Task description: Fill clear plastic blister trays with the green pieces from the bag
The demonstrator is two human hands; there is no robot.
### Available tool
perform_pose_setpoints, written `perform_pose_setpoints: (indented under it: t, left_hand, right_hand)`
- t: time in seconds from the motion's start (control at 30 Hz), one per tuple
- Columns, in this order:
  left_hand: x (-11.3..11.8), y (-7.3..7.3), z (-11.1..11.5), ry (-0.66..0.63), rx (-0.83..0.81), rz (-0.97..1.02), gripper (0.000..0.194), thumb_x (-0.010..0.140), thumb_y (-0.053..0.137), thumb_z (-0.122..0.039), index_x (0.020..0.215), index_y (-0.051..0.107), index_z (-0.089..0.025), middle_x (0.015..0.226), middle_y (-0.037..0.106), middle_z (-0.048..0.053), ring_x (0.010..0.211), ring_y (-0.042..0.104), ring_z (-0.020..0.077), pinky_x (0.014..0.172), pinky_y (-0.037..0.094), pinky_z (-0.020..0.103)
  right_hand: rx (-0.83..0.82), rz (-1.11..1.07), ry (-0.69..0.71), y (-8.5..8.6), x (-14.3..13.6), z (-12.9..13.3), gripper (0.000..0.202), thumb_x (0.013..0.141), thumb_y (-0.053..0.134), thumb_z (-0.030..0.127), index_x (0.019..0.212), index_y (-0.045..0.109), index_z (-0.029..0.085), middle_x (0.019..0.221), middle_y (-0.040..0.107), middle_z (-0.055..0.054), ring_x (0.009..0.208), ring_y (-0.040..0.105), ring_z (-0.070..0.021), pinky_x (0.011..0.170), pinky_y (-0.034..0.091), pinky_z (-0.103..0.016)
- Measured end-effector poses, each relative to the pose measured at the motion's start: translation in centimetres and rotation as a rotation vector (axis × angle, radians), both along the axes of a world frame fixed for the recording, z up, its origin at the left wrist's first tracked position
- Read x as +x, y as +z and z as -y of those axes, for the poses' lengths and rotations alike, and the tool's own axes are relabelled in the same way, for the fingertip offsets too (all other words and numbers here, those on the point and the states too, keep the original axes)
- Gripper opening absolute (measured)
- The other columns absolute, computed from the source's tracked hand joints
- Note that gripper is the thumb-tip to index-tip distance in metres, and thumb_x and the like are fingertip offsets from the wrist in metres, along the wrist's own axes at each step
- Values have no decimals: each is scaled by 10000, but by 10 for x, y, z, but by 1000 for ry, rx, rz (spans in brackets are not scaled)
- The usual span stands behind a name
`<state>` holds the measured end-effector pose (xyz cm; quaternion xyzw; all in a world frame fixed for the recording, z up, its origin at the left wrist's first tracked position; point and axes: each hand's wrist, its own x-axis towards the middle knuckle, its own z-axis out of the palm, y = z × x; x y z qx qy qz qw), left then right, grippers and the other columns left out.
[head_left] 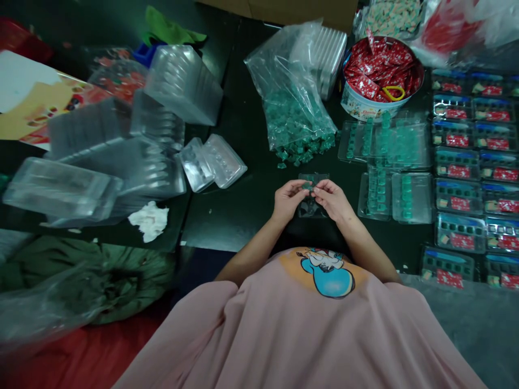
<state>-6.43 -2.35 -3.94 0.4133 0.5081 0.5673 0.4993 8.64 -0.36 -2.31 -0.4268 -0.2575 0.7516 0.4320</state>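
Both hands meet over a small clear tray [311, 208] near the table's front edge. My left hand [290, 199] is closed, thumb and fingers pinching a small green piece [308, 185]. From the other side my right hand [332, 199] pinches at the same piece, its fingertips almost touching those of the left. The piece is partly hidden by the fingers. Beyond the hands, loose green pieces [302, 151] spill from the mouth of a clear plastic bag [290, 92]. Clear trays with rows of green pieces [406, 197] lie to the right of my right hand.
Stacks of clear plastic trays [133, 167] fill the left side. A round tin [367, 108] of red packets stands at the back right, yellow scissor handles [393, 93] on top. Filled packs [460, 232] line the right side. A crumpled white tissue [150, 220] lies front left.
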Motion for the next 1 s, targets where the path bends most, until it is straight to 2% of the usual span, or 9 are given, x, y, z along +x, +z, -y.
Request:
perform_pose_setpoints:
  t: [0.13, 0.2, 0.3, 0.43, 0.6, 0.73, 0.9, 1.0]
  left_hand:
    - [-22, -1, -14, 49, 0, -90, 330, 757, 734, -355, 1041, 721, -187, 907, 738, 51, 730, 663, 142, 738, 535, 292]
    - [-34, 3, -20, -15, 7, -233, 337, 807, 686, -361, 1095, 720, -188, 899, 727, 54, 773, 666, 154, 755, 532, 295]
    - [-42, 10, -24, -155, 95, -494, 308, 864, 634, -331, 1127, 718, -196, 997, 707, 70, 880, 660, 170, 802, 522, 304]
    - [-33, 9, -26, -318, 220, -754, 266, 897, 602, -278, 1126, 714, -200, 1048, 681, 79, 969, 645, 182, 867, 512, 320]
    - [-18, -1, -32, -412, 229, -990, 264, 879, 631, -221, 1130, 699, -174, 987, 683, 88, 932, 642, 192, 858, 512, 320]
    - [-14, -10, -38, -440, 226, -1013, 179, 864, 655, -234, 1011, 731, -165, 941, 688, 99, 912, 642, 212, 841, 501, 330]
    - [-11, -21, -42, -405, 179, -869, 131, 830, 694, -267, 915, 759, -191, 867, 683, 96, 848, 639, 226, 814, 482, 339]
    - [-9, -22, -43, -385, 149, -802, 106, 789, 734, -270, 860, 763, -197, 831, 672, 88, 812, 632, 222, 805, 476, 336]
  right_hand:
    - [46, 57, -134, 2, 15, -6, 323, 577, 857, 336, 736, 599, 225, 685, 615, 50, 658, 600, -81, 518, 402, -175]
    - [60, 76, -175, 2, 24, -9, 310, 587, 849, 328, 740, 599, 230, 699, 617, 50, 667, 602, -82, 528, 412, -177]
    - [62, 90, -194, 0, 33, -9, 291, 606, 835, 322, 748, 597, 234, 731, 627, 46, 678, 604, -83, 558, 438, -187]
    - [53, 89, -206, -5, 33, -5, 287, 613, 827, 327, 751, 592, 237, 742, 623, 47, 674, 599, -82, 581, 454, -197]
    - [58, 93, -205, -6, 30, -3, 300, 614, 829, 338, 751, 583, 235, 720, 610, 49, 668, 590, -84, 587, 452, -202]
    - [66, 89, -219, -3, 31, -3, 312, 603, 840, 341, 743, 583, 232, 703, 600, 52, 666, 583, -84, 584, 437, -201]
    - [67, 115, -186, -4, 26, -3, 317, 605, 833, 355, 747, 577, 233, 684, 583, 54, 654, 573, -88, 557, 408, -207]
    - [66, 143, -173, -4, 21, -3, 325, 595, 829, 366, 743, 571, 236, 671, 571, 57, 641, 567, -91, 547, 400, -213]
